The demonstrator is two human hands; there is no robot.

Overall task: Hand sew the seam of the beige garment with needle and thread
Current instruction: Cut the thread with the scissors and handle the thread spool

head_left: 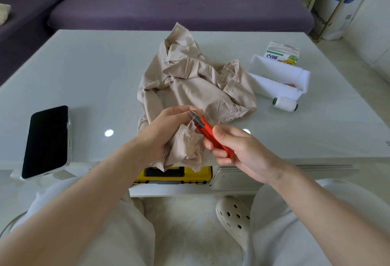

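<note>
Footwear: a cream perforated clog is resting on the pale floor between the person's knees, nearest the camera.
Under-table storage: a yellow plastic case with a black handle is sitting on the shelf beneath the near table edge.
Left hand: the left hand is gripping the near end of the garment, its fingers curled round a bunch of cloth at the table's front edge.
Right hand: the right hand is holding the red-handled thread snips, thumb pressing on top and fingers wrapping beneath.
Snips: the grey blades are pointing up-left, ending just beside the left fingertips; how far apart the blades are cannot be told.
Thread: a fine white thread is running from the stitched seam in the left hand's grip up past the blades.
Garment: the crumpled beige garment is lying mid-table, its near end hanging over the edge from the left hand.
Table: the glossy pale-green table is carrying everything listed below.
Phone: a dark-screened smartphone is lying at the near left edge.
Spool: a white thread spool with green ends is lying on its side, right of the garment.
Box: an open white box is standing just behind the spool.
Carton: a small drink carton with fruit print is standing behind the box.
Sofa: a purple fabric sofa is standing beyond the table.
</note>
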